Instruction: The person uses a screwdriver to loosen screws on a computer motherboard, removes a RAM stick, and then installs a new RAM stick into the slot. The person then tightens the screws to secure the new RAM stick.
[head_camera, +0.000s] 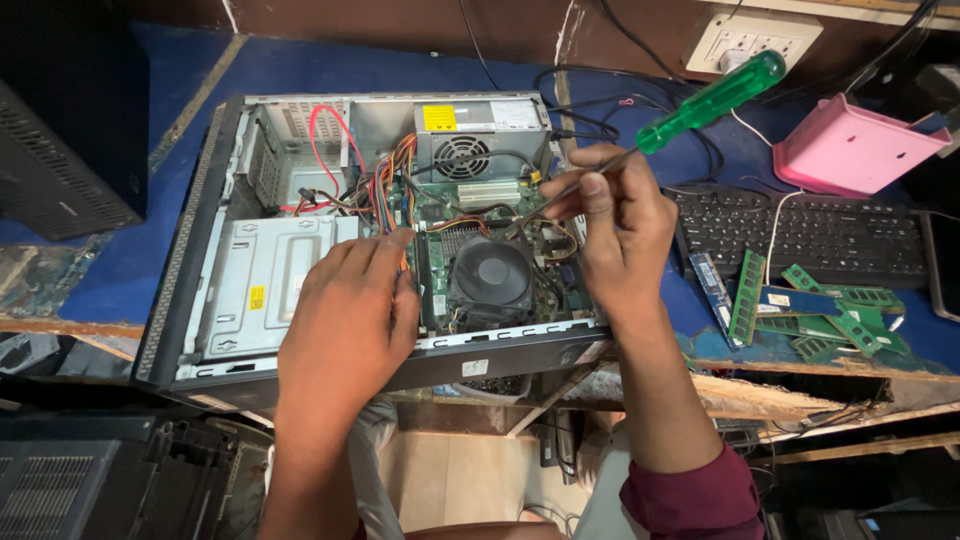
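Observation:
An open desktop computer case (200, 250) lies on its side on a blue workbench. Inside it are a black cooler fan (490, 278), a green motherboard (435, 265), a power supply (470, 135) and bundles of coloured wires (385, 185). My right hand (615, 220) grips a screwdriver with a green translucent handle (715, 100); its shaft slants down-left toward the board near the fan. My left hand (350, 320) rests over the case beside the fan, fingertips touching the board's left edge.
Several green memory sticks (800, 310) lie at the bench's right edge, below a black keyboard (800, 235). A pink box (850, 150) and a wall socket (750, 40) are at the back right. A black case (60, 130) stands at the left.

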